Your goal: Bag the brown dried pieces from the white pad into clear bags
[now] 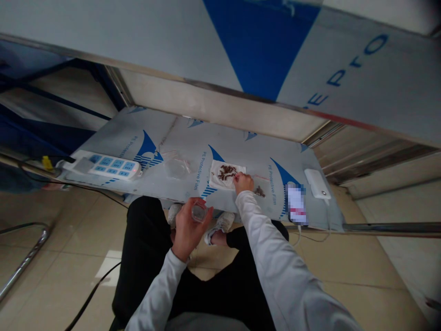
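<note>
My left hand (189,230) is wrapped round a small clear plastic cup (199,212), held just off the front edge of the shelf above my lap. On the shelf lies a white paper sheet (217,180) with a heap of small brown pieces (227,172) on it. At the sheet's right edge my right hand (244,182) is pinched shut by the heap; what its fingertips hold is too small to make out. A second small clump of brown pieces (259,191) rests on the shelf, right of that hand. Clear plastic bags (177,165) lie further left.
A white power strip (112,166) with a cable stands at the shelf's left end. To the right are a phone (296,204) and a white charger box (316,184) with cords. A film-covered upper panel (165,43) overhangs the shelf (193,133).
</note>
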Demonstrator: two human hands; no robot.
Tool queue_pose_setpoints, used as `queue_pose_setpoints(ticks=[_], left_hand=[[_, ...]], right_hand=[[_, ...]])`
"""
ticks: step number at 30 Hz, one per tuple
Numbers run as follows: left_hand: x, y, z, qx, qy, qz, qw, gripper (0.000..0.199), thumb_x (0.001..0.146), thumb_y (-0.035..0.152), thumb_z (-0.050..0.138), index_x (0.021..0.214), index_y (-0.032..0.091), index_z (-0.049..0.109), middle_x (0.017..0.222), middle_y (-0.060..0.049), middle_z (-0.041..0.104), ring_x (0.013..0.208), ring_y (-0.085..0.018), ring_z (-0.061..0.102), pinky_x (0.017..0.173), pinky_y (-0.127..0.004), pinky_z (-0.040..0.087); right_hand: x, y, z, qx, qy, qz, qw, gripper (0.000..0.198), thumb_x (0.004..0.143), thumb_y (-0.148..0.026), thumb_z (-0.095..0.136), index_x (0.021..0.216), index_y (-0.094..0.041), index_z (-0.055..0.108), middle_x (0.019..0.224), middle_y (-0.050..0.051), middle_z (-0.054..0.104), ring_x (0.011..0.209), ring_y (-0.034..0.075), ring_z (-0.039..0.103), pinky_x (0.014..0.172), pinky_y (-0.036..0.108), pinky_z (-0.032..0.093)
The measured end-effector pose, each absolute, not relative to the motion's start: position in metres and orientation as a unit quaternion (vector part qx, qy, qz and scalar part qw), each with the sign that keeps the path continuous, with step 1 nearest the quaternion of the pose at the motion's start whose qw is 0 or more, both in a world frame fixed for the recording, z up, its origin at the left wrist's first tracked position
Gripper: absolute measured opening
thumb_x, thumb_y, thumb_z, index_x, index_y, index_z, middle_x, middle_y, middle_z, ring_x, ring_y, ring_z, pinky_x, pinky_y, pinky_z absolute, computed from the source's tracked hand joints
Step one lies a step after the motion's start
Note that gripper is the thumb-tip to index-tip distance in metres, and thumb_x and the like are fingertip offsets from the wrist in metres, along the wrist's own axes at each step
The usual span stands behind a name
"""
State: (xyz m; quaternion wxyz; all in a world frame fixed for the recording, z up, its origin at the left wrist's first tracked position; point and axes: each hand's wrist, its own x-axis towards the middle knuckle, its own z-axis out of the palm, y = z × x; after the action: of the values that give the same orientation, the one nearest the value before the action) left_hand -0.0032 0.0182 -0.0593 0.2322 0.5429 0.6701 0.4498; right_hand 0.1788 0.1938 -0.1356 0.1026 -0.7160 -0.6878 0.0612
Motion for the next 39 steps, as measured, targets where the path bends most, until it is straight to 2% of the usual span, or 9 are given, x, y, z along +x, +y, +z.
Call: queue_pose_setpoints(ticks=[9,15,21,23,25,28,34,37,39], left_hand=[[0.008,0.013,-0.058,0.56,0.654,0.447,0.243,0.018,0.079,0.032,0.063,0.09,0.021,0.053,0.079,0.0,0.064,0.074,-0.017,0.063,0.071,-0.029,0.047],[0.006,0.011,-0.055,0.566,0.653,0.447,0.233,0.017,0.079,0.032,0.063,0.089,0.021,0.054,0.083,-0.001,0.065,0.079,-0.018,0.063,0.074,-0.029,0.046],[0.007,0.011,-0.05,0.567,0.653,0.445,0.234,0.019,0.078,0.031,0.064,0.09,0.021,0.054,0.083,-0.001,0.065,0.08,-0.018,0.063,0.074,-0.03,0.046],[0.01,0.012,-0.049,0.577,0.64,0.447,0.241,0.02,0.077,0.03,0.064,0.091,0.021,0.053,0.085,-0.002,0.065,0.082,-0.019,0.063,0.075,-0.03,0.046],[0.015,0.012,-0.047,0.59,0.625,0.447,0.247,0.021,0.075,0.025,0.064,0.091,0.021,0.053,0.087,-0.003,0.065,0.083,-0.02,0.062,0.074,-0.031,0.046],[0.023,0.01,-0.047,0.616,0.605,0.44,0.248,0.022,0.071,0.019,0.063,0.09,0.021,0.052,0.087,-0.003,0.063,0.082,-0.021,0.061,0.073,-0.031,0.044],[0.028,0.003,-0.043,0.62,0.577,0.444,0.293,0.033,0.069,0.023,0.067,0.094,0.02,0.046,0.086,-0.003,0.056,0.08,-0.02,0.056,0.072,-0.032,0.043],[0.021,0.002,-0.036,0.614,0.536,0.462,0.349,0.046,0.063,0.025,0.073,0.1,0.019,0.046,0.091,-0.003,0.053,0.082,-0.018,0.053,0.075,-0.032,0.043],[0.015,0.003,-0.031,0.582,0.487,0.493,0.426,0.046,0.067,0.027,0.072,0.105,0.019,0.048,0.097,-0.004,0.053,0.087,-0.018,0.052,0.079,-0.031,0.044]], right_hand=[[0.184,0.192,-0.134,-0.733,-0.66,0.091,0.134,0.014,0.083,-0.024,0.06,0.092,-0.022,0.07,0.094,0.006,0.073,0.091,0.02,0.062,0.077,0.027,0.043],[0.172,0.199,-0.127,-0.736,-0.642,0.117,0.179,0.011,0.076,-0.013,0.063,0.083,-0.017,0.071,0.085,0.01,0.073,0.086,0.023,0.064,0.077,0.031,0.046],[0.163,0.129,-0.06,-0.671,-0.662,0.161,0.293,0.018,0.083,-0.029,0.058,0.094,-0.018,0.067,0.09,0.004,0.073,0.074,0.016,0.064,0.068,0.026,0.048],[0.158,0.09,-0.031,-0.57,-0.693,0.218,0.384,0.014,0.08,-0.03,0.063,0.089,-0.019,0.068,0.084,0.003,0.072,0.07,0.016,0.062,0.065,0.026,0.047],[0.153,0.057,-0.009,-0.504,-0.728,0.264,0.382,0.009,0.076,-0.023,0.068,0.085,-0.021,0.068,0.082,0.001,0.071,0.069,0.015,0.061,0.065,0.025,0.047],[0.149,0.034,0.007,-0.459,-0.784,0.282,0.309,0.011,0.075,-0.016,0.07,0.084,-0.021,0.07,0.077,0.001,0.071,0.071,0.016,0.062,0.068,0.027,0.047],[0.167,0.036,0.015,-0.395,-0.859,0.253,0.207,0.029,0.078,-0.032,0.073,0.103,-0.019,0.068,0.082,0.005,0.072,0.077,0.02,0.062,0.074,0.033,0.047],[0.179,0.043,0.022,-0.373,-0.864,0.279,0.19,0.011,0.078,-0.026,0.072,0.086,-0.019,0.07,0.077,0.003,0.071,0.074,0.018,0.062,0.072,0.031,0.046],[0.186,0.049,0.027,-0.369,-0.854,0.311,0.196,0.003,0.081,-0.021,0.069,0.081,-0.019,0.07,0.076,0.002,0.07,0.073,0.016,0.061,0.071,0.028,0.046]])
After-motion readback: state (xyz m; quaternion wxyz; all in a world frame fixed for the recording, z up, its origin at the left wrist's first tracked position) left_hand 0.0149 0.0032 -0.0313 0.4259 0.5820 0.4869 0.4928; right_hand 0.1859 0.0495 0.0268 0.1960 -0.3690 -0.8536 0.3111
